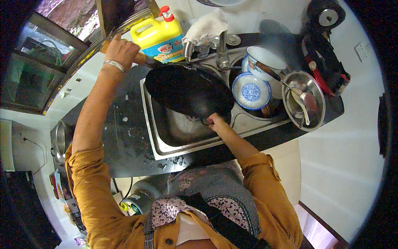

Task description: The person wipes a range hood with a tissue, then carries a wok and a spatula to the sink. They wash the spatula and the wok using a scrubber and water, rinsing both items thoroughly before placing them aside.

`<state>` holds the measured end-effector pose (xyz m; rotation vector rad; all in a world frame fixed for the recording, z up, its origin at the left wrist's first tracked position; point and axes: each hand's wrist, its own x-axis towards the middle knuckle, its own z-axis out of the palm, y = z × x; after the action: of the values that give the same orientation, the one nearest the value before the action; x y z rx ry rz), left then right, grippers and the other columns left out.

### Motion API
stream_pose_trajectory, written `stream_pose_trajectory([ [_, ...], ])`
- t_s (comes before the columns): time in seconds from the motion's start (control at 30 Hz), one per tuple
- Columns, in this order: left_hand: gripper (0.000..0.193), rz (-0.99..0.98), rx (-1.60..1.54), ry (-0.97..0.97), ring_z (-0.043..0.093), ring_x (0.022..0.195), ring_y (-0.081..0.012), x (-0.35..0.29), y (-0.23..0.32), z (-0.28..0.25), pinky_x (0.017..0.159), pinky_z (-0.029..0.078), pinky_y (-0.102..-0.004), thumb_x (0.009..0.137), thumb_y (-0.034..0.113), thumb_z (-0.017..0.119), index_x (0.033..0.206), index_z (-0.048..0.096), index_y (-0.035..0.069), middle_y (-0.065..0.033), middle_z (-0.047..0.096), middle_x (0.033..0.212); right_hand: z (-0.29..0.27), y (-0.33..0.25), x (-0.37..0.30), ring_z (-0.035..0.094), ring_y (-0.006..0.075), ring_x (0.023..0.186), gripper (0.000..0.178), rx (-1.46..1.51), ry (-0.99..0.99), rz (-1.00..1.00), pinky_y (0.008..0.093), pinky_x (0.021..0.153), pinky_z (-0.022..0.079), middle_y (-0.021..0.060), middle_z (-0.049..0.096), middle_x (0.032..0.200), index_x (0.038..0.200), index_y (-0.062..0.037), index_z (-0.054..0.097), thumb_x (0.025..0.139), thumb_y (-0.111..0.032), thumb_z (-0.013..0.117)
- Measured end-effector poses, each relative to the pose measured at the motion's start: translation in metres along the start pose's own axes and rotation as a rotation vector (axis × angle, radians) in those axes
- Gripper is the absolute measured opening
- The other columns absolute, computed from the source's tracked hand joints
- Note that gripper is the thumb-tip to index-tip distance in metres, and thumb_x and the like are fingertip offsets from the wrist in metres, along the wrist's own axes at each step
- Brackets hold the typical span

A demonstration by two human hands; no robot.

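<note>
A large black wok [186, 89] is tilted over the left basin of the steel sink [150, 124]. My left hand [121, 50] is closed around its long wooden handle at the far left. Down at the wok's near rim, my right hand [216, 121] grips the edge by a small loop handle, with the fingertips partly hidden. The faucet [223, 58] stands just behind the wok, a pale cloth [207, 28] draped over its top. Part of the wet basin floor [182, 128] shows below the wok.
A yellow detergent jug [159, 35] with a red pump stands behind the wok handle. On the right are a blue-patterned bowl [251, 91], a white enamel pot [267, 62] and a steel bowl [317, 108] with ladles and spoons. Water drops dot the black counter [124, 141].
</note>
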<state>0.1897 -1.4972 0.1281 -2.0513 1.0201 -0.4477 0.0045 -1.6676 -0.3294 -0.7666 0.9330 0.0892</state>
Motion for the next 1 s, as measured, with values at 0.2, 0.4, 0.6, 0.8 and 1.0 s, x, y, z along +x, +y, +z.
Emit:
stream_pose_trajectory([
  [0.2,0.011,-0.053,-0.004,-0.014,0.06,0.072,-0.0198,-0.027,-0.013,0.017,0.074,0.038,-0.0345,0.074,0.013,0.052,0.082,0.057,0.019,-0.0035,0.061,0.069,0.016,-0.011,-0.014,0.043,0.0163,0.072,0.012,-0.106,-0.017,-0.004,0.0294,0.062,0.034,0.0019,0.05,0.081,0.077,-0.0122,0.053,0.068,-0.017,0.059],
  [0.4,0.01,-0.124,-0.083,0.171,0.056,0.072,-0.0186,-0.075,-0.012,0.014,0.071,0.039,-0.0347,0.072,0.016,0.051,0.082,0.052,0.017,-0.0026,0.054,0.068,-0.006,-0.003,-0.041,0.041,0.0143,0.067,0.013,0.062,-0.001,0.03,0.0281,0.06,0.033,-0.0001,0.047,0.077,0.072,-0.014,0.053,0.064,-0.014,0.063],
  [0.6,0.006,-0.106,-0.08,0.459,0.055,0.068,-0.0153,-0.09,0.001,-0.025,0.067,0.038,-0.0298,0.07,0.014,0.052,0.075,0.05,0.014,0.0,0.053,0.065,-0.045,0.032,-0.012,0.043,0.014,0.073,0.016,0.425,0.036,0.096,0.0268,0.061,0.035,-0.0001,0.05,0.082,0.079,-0.0142,0.056,0.066,-0.015,0.065],
  [0.8,0.011,-0.062,-0.038,0.562,0.054,0.068,-0.0133,-0.091,0.002,-0.051,0.068,0.039,-0.0289,0.068,0.014,0.053,0.079,0.049,0.015,0.0018,0.051,0.068,-0.039,0.016,-0.045,0.044,0.0134,0.073,0.02,0.469,-0.006,0.041,0.0264,0.061,0.036,-0.0009,0.051,0.083,0.083,-0.0146,0.054,0.066,-0.013,0.065],
  [1.0,0.011,-0.003,0.019,0.743,0.054,0.069,-0.0121,-0.077,-0.001,-0.063,0.07,0.039,-0.0276,0.068,0.015,0.054,0.078,0.049,0.015,0.0028,0.051,0.07,-0.021,0.001,-0.074,0.045,0.0127,0.073,0.024,0.494,-0.067,-0.001,0.026,0.06,0.037,-0.0018,0.052,0.085,0.088,-0.015,0.053,0.066,-0.01,0.064],
])
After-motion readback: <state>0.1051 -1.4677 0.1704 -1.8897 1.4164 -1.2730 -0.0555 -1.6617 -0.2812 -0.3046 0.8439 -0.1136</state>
